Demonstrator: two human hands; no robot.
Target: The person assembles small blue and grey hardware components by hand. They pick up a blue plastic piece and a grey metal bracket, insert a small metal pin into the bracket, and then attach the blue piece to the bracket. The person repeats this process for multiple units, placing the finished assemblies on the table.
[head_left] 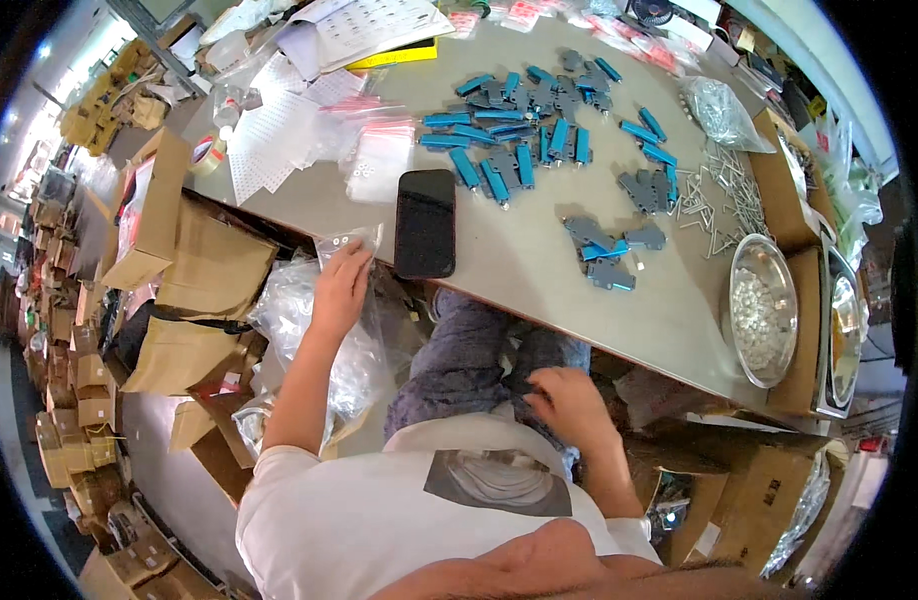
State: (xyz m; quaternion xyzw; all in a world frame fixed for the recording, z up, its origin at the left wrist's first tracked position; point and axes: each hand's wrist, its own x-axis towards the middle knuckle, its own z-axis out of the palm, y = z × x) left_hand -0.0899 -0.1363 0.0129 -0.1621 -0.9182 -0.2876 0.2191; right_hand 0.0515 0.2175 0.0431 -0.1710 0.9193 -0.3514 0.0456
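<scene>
My left hand point(345, 282) is at the table's near edge, its fingers together on a small clear plastic bag point(367, 237) with tiny white pieces in it. Just right of that bag lies a black phone point(426, 223), screen up. My right hand point(571, 402) hangs over my lap below the table edge, fingers loosely bent and apart, with nothing visible in it. Grey and blue hinge-like plastic parts point(509, 165) are heaped farther back on the table. A smaller group of these parts point(607, 250) lies nearer, on the right.
At the right stand a metal bowl point(762, 310) of small white pieces, loose metal rods point(724, 195) and a bag of hardware point(722, 112). Zip bags point(381, 160) and perforated white sheets point(269, 140) cover the back left. Open cardboard boxes point(144, 215) flank the table.
</scene>
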